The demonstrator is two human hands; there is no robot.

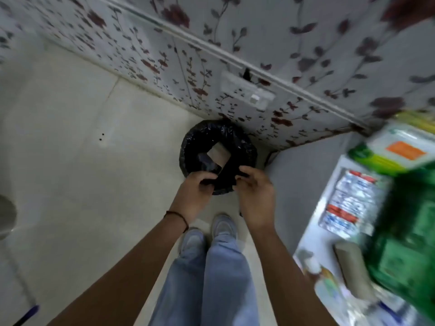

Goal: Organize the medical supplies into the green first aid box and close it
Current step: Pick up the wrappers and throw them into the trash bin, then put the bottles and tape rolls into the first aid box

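Head view | both hands (231, 184) over bin (217, 156), fingers curled, grip unclear | green box (409, 231) on desk (313, 222) looked rigid, best held by sides

I see a bin (217, 158) lined with thin black plastic, crinkled and glossy where it catches light. The floor (70, 149) looks like smooth pale tile with a dull sheen. The far wall (270, 43) carries matt floral paper. On the right, blister packs (348, 203) show shiny foil, though blurred. The green first aid box (409, 231) reads as glossy plastic. My trousers (211, 278) look like soft, matt denim cloth.
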